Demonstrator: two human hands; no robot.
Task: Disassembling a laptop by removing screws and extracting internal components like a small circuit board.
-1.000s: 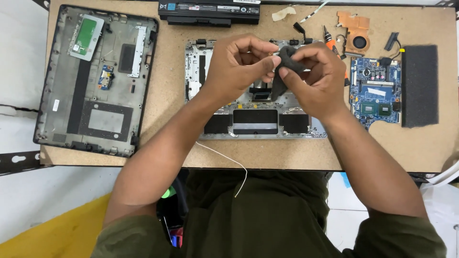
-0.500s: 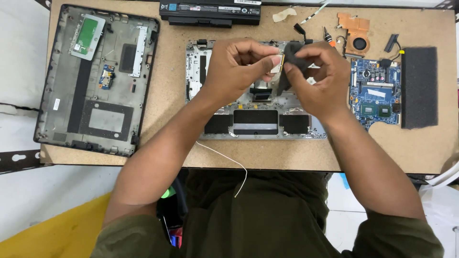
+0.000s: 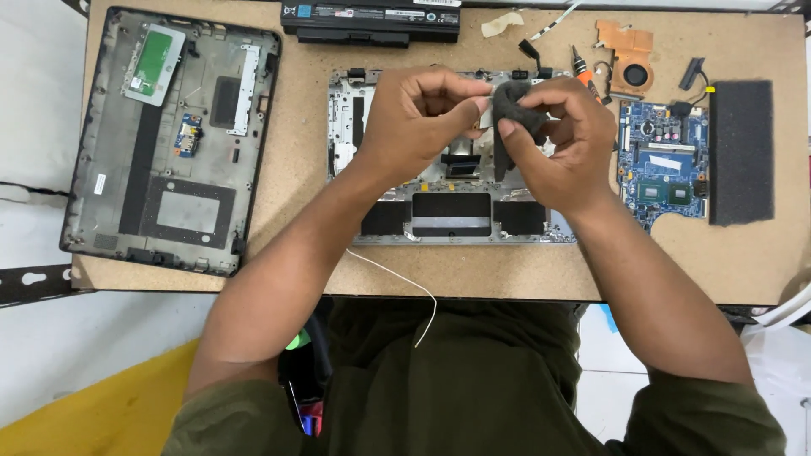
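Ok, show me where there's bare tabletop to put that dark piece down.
Bare table between the black base cover and the silver laptop chassis; also the front strip below the chassis. Crowded: the right rear, with screwdriver, copper fan, blue motherboard, foam pad.

Between the two cases: a bare strip of table (image 3: 304, 169) – a hand passes freely there.
Centre: the open laptop chassis (image 3: 448, 211) lies under both hands.
Far edge: battery (image 3: 372, 21) blocks the way.
Right: motherboard (image 3: 663, 165) and foam pad (image 3: 741, 152) crowd in (screwdriver (image 3: 585, 72) beside them).
Left: bottom cover (image 3: 169, 139).
Near edge: open board – only a thin white wire (image 3: 405, 283) crosses it.
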